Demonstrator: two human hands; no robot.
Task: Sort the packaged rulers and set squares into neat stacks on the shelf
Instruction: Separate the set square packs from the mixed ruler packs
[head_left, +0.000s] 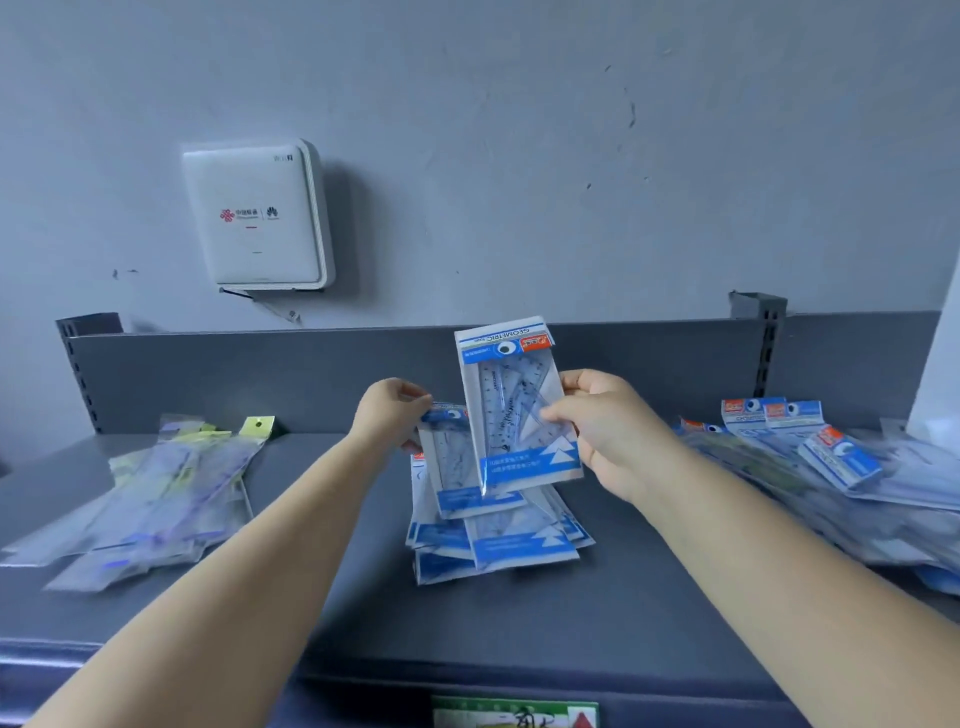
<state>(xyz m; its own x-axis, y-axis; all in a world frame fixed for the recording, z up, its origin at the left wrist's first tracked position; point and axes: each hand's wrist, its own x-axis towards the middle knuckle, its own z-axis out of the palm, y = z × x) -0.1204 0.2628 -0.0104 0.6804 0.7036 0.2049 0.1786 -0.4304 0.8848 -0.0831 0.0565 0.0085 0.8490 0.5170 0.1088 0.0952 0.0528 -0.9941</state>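
My right hand (608, 431) pinches a blue-and-white set-square packet (511, 400) by its right edge and holds it upright above the middle of the grey shelf (519, 613). My left hand (392, 415) grips the top of a second blue packet (457, 462), tilted up just left of the first. Under both lies a loose stack of similar blue packets (498, 545). A pile of long clear ruler packets (150, 499) with yellow and purple print lies at the left. A spread heap of blue and red-topped packets (810, 457) lies at the right.
The shelf's grey back panel (260, 374) stands behind the piles, with slotted uprights at both ends. A white router box (257, 213) hangs on the wall above. A green price label (514, 714) sits on the shelf's front edge.
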